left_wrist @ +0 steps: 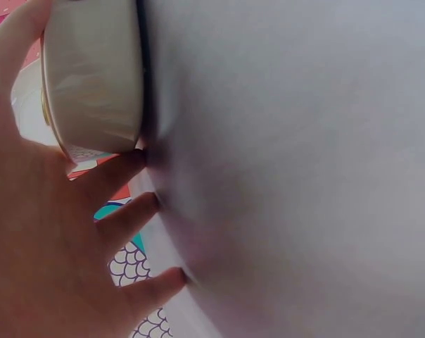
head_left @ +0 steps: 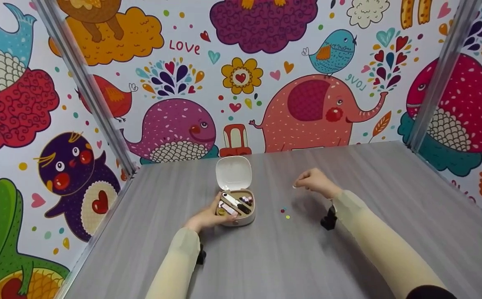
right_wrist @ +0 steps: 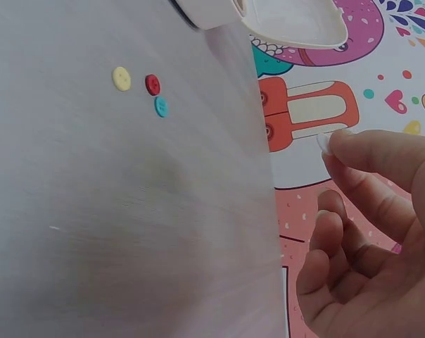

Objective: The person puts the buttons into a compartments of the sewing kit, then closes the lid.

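A small white sewing box (head_left: 247,220) stands on the table, its lid (head_left: 233,172) raised at the back. My left hand (head_left: 204,219) holds its left side, thumb across the front corner and fingers around the side; the other fingertips reach the tabletop in the left wrist view. To the right, my right hand (head_left: 319,183) is raised above the table and pinches a small white button (right_wrist: 324,144) between thumb and index finger. Between box and hand lie a yellow button (right_wrist: 121,79), a red button (right_wrist: 153,84) and a blue button (right_wrist: 161,107).
Inside the box, divided compartments hold a long white-and-black tool (head_left: 235,202), a pale pink item (head_left: 227,208) and several small dark and light pieces (head_left: 246,200). Printed cartoon panels (head_left: 241,112) border the grey table (head_left: 261,265) at the back and sides.
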`<state>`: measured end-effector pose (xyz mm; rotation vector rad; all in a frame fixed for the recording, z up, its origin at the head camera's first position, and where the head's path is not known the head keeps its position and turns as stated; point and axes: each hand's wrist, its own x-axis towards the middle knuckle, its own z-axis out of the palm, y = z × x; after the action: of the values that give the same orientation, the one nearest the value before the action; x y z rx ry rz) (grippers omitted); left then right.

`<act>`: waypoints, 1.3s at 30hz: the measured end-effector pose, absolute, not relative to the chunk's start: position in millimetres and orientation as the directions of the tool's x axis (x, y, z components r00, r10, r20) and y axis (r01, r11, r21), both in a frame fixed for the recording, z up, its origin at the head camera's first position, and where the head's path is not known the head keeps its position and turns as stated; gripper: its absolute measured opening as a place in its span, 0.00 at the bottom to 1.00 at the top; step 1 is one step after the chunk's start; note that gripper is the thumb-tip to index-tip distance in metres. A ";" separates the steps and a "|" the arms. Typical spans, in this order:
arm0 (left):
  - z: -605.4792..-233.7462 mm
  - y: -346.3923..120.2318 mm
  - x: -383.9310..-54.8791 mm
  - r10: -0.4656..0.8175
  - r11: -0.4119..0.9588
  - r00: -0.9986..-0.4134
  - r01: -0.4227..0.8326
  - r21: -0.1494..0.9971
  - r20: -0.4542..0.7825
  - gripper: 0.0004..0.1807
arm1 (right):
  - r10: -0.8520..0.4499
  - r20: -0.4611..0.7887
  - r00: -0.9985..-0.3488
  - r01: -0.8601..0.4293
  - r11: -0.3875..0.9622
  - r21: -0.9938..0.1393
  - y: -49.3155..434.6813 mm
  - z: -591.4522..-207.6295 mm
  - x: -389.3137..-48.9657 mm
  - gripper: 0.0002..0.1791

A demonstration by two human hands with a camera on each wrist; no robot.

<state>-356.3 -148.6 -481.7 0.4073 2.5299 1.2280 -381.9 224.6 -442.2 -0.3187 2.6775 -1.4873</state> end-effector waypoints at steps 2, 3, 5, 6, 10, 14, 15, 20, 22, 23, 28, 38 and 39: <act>-481.9 -148.8 -355.5 0.377 0.593 -0.915 0.120 0.796 -0.142 0.63 | -0.206 0.044 -0.978 -0.146 0.515 -0.845 224.5 -440.6 -382.1 0.10; -482.1 -148.6 -355.3 0.379 0.589 -0.915 0.123 0.799 -0.138 0.63 | -0.202 0.043 -0.978 -0.143 0.515 -0.845 224.3 -439.7 -382.2 0.10; -482.0 -148.2 -354.6 0.382 0.584 -0.915 0.128 0.802 -0.132 0.62 | -0.197 0.041 -0.980 -0.140 0.518 -0.844 223.8 -437.9 -382.1 0.10; -482.0 -148.0 -354.5 0.381 0.587 -0.915 0.129 0.799 -0.132 0.62 | -0.196 0.042 -0.980 -0.140 0.520 -0.842 223.5 -437.2 -382.3 0.11; -480.5 -147.5 -354.3 0.370 0.594 -0.919 0.121 0.795 -0.137 0.61 | -0.190 0.040 -0.981 -0.137 0.529 -0.838 221.1 -435.7 -383.2 0.12; -479.9 -148.6 -354.8 0.372 0.574 -0.918 0.113 0.811 -0.136 0.61 | -0.207 0.040 -0.977 -0.145 0.522 -0.840 217.1 -439.9 -384.9 0.12; -480.0 -148.8 -354.7 0.375 0.571 -0.917 0.114 0.813 -0.135 0.61 | -0.212 0.041 -0.976 -0.148 0.522 -0.840 215.8 -441.5 -384.9 0.11; -481.6 -148.6 -354.8 0.390 0.579 -0.912 0.136 0.804 -0.127 0.61 | -0.225 0.040 -0.973 -0.154 0.515 -0.843 206.1 -447.8 -384.3 0.11; -481.8 -147.9 -355.0 0.393 0.576 -0.911 0.139 0.805 -0.124 0.61 | -0.233 0.042 -0.971 -0.158 0.505 -0.848 201.4 -448.9 -384.3 0.11; -481.6 -147.7 -354.9 0.392 0.575 -0.911 0.137 0.807 -0.125 0.61 | -0.236 0.045 -0.971 -0.162 0.501 -0.850 199.0 -449.5 -384.5 0.11; -480.8 -147.6 -354.6 0.380 0.571 -0.916 0.120 0.812 -0.131 0.61 | -0.233 0.059 -0.971 -0.168 0.483 -0.859 185.1 -450.5 -386.4 0.08; -482.8 -148.3 -354.0 0.357 0.633 -0.923 0.128 0.763 -0.141 0.62 | -0.232 0.042 -0.972 -0.154 0.490 -0.858 155.0 -452.2 -395.3 0.06; -482.5 -148.2 -354.3 0.357 0.636 -0.924 0.132 0.761 -0.138 0.62 | -0.231 0.044 -0.972 -0.156 0.490 -0.857 152.4 -452.3 -396.5 0.05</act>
<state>-354.3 -148.2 -482.5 0.3953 2.5830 1.1686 -396.5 152.4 -452.3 -0.3440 2.6449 -1.5093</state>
